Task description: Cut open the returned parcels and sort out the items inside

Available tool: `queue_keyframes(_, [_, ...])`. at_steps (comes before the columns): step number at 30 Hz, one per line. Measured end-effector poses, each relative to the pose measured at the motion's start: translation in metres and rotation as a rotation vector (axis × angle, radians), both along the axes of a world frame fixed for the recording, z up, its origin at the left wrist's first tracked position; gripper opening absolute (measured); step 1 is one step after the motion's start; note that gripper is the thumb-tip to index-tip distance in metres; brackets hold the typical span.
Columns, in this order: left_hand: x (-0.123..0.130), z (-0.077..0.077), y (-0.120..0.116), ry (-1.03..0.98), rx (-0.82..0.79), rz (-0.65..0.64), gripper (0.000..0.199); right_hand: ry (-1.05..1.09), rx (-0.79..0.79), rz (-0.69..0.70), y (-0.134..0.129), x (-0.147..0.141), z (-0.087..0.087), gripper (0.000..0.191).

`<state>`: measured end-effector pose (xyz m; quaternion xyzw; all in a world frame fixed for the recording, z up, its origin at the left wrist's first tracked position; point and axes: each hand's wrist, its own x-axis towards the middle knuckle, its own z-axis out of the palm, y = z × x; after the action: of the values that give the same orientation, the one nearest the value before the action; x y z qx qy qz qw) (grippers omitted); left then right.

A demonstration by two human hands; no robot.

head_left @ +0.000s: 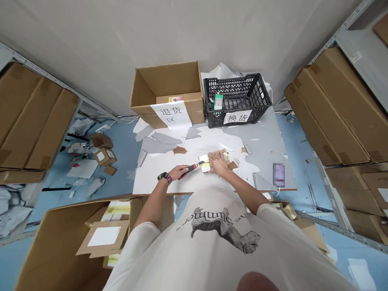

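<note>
My left hand [178,172], with a dark watch and beaded band on the wrist, grips a red and black utility knife [191,168]. The blade end points right, towards a flat yellow and gold package [204,163]. My right hand [218,165] presses down on that package, which has torn brown cardboard [221,154] along its far edge. Both hands are close together over the white table [154,180], and my right hand hides part of the package.
At the table's far end stand an open cardboard box [166,83] with a sign reading 退货区 and a black plastic crate [233,87] with a sign reading 换货. A blurred phone [279,174] lies to the right. Cardboard cartons fill shelves on both sides, and an open carton [60,238] is at lower left.
</note>
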<state>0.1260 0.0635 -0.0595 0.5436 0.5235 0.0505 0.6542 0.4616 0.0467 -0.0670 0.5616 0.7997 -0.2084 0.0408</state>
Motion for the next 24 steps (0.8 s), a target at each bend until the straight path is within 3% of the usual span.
queue_keyframes(5, [0.011,-0.006,-0.006,0.012,0.009,0.040,0.081,0.031,0.009,0.049,0.006,0.004,0.004,0.055])
queue_keyframes(11, [0.012,-0.012,-0.008,0.000,0.027,-0.011,0.080,0.082,-0.047,0.081,0.007,0.013,0.010,0.042])
queue_keyframes(16, [0.016,-0.020,-0.022,0.076,0.248,0.107,0.067,0.111,-0.074,0.074,0.006,0.015,0.016,0.036])
queue_keyframes(21, [0.027,-0.024,-0.052,-0.067,-0.012,0.149,0.081,0.126,-0.034,0.079,0.001,0.019,0.014,0.034])
queue_keyframes(24, [0.033,-0.026,-0.057,-0.094,-0.069,0.186,0.081,0.140,-0.022,0.077,-0.001,0.021,0.013,0.033])
